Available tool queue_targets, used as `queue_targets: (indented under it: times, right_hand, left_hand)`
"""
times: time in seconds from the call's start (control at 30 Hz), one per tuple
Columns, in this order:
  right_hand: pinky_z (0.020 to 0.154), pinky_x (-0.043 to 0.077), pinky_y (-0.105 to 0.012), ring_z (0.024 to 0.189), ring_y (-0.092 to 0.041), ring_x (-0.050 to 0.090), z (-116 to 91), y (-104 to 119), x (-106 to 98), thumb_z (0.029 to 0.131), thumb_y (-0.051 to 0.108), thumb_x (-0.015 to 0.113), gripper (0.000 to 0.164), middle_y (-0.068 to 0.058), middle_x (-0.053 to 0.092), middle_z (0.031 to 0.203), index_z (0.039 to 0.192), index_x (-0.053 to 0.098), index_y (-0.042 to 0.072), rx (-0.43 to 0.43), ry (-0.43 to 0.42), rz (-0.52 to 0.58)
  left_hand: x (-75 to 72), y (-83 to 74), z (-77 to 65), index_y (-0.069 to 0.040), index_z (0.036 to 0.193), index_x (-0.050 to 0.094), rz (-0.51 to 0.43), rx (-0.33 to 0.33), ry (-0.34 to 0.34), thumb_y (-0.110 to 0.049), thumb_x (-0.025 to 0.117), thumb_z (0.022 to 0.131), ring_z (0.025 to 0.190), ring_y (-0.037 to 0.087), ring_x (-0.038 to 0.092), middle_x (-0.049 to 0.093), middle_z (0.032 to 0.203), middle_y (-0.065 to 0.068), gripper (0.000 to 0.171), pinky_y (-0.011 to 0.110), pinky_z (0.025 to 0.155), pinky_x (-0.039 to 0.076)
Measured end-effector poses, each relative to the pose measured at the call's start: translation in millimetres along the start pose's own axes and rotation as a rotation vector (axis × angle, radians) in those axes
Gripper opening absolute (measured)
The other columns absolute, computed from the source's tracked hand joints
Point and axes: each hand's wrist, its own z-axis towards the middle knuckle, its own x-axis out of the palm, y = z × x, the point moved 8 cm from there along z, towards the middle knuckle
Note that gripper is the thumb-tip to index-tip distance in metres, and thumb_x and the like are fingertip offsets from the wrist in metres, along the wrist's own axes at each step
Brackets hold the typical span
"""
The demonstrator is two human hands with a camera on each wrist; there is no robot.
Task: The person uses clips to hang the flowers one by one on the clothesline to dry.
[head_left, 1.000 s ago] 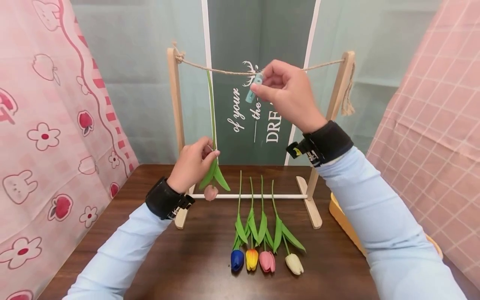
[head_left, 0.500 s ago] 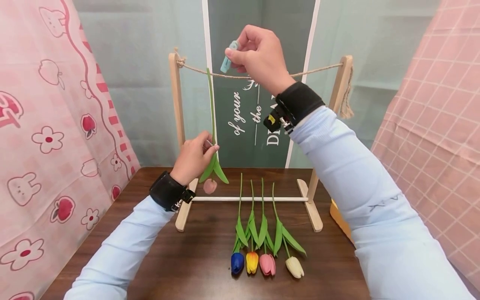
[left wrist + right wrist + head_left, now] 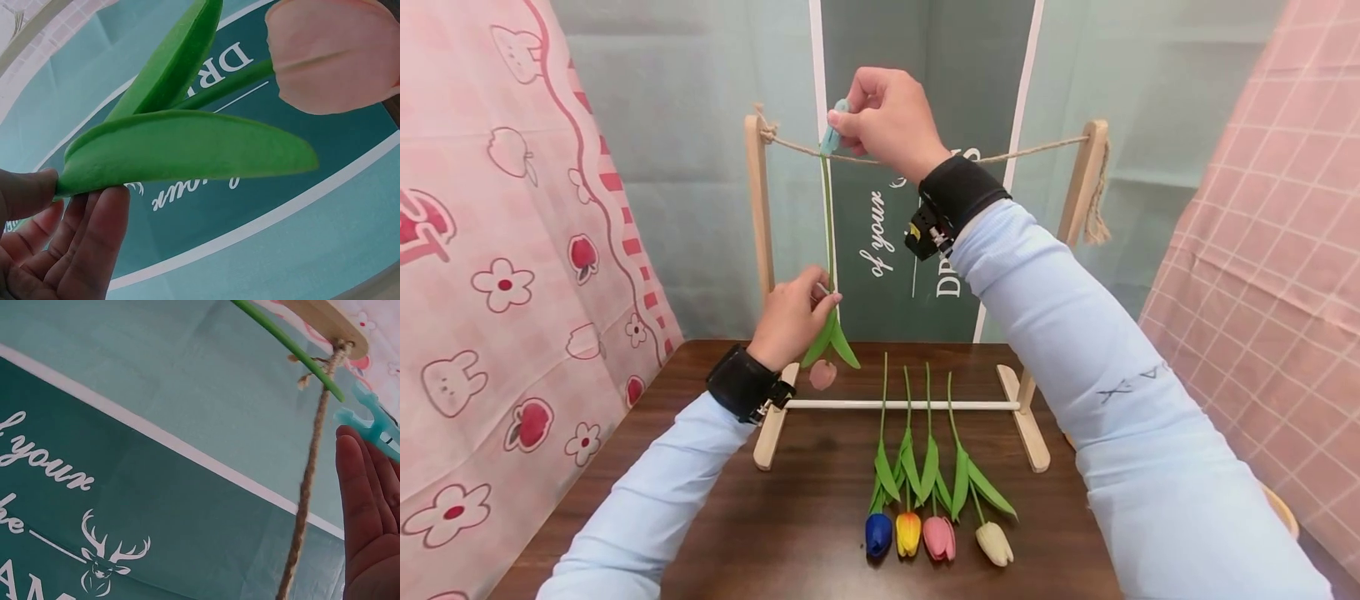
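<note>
My left hand (image 3: 792, 317) pinches the stem of a pale pink artificial tulip (image 3: 823, 375), which hangs head down. In the left wrist view thumb and fingers meet at the base of its green leaves (image 3: 187, 150). My right hand (image 3: 895, 121) squeezes a light blue clothespin (image 3: 833, 129) at the rope (image 3: 1030, 152), by the upper end of the stem. The right wrist view shows the clothespin's (image 3: 375, 422) prongs spread apart, close to the stem tip (image 3: 331, 387), which crosses the rope (image 3: 310, 462). Whether the clothespin touches the stem, I cannot tell.
Two wooden posts (image 3: 1082, 183) carry the rope, with a white bar (image 3: 835, 405) low between them. On the brown table (image 3: 760, 533) lie blue (image 3: 878, 534), yellow (image 3: 908, 533), pink (image 3: 939, 537) and white (image 3: 995, 543) tulips. A yellow container (image 3: 1279, 510) is mostly behind my right arm.
My right hand has carried the clothespin leftward, up over the rope, then down to the stem's upper end. My left hand keeps holding the pale pink tulip, raised slightly at first.
</note>
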Motion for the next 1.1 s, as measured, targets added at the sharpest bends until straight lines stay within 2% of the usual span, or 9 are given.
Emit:
queue_targets:
  times: [0.13,0.43,0.7,1.1]
  right_hand:
    - [0.07,0.055,-0.028,0.069,-0.022,0.065,3.0,-1.4,5.1,0.089,0.014,0.072,0.029,-0.011,0.068,0.082,0.073,0.05,0.005,0.016,0.024,-0.023]
    - [0.069,0.055,-0.027,0.068,-0.019,0.067,6.8,-3.9,12.9,0.089,0.013,0.072,0.029,-0.009,0.068,0.076,0.074,0.049,0.002,0.049,0.061,-0.01]
    - [0.07,0.055,-0.026,0.077,-0.022,0.068,6.3,-11.8,19.3,0.091,0.016,0.07,0.025,-0.01,0.066,0.085,0.082,0.051,0.004,0.096,0.104,-0.026]
    - [0.075,0.055,-0.028,0.077,-0.019,0.069,2.3,-17.2,18.1,0.091,0.019,0.069,0.025,-0.009,0.069,0.087,0.082,0.052,0.003,0.136,0.098,-0.045]
  left_hand:
    - [1.7,0.7,0.9,-0.006,0.096,0.056,0.002,-0.009,0.001,-0.017,0.066,0.094,0.067,0.021,0.062,0.065,0.077,0.007,0.015,0.037,0.06,0.047]
    - [1.5,-1.4,0.8,-0.006,0.097,0.056,0.015,0.005,-0.019,-0.018,0.067,0.094,0.065,0.021,0.06,0.065,0.075,0.007,0.016,0.036,0.058,0.046]
    - [3.6,-2.4,-0.7,-0.006,0.097,0.056,0.012,-0.002,-0.011,-0.018,0.067,0.094,0.063,0.021,0.058,0.063,0.073,0.007,0.016,0.035,0.056,0.045]
    - [9.3,-5.3,1.3,-0.006,0.096,0.057,-0.032,0.002,0.005,-0.017,0.067,0.094,0.061,0.019,0.055,0.06,0.071,0.005,0.015,0.033,0.055,0.043]
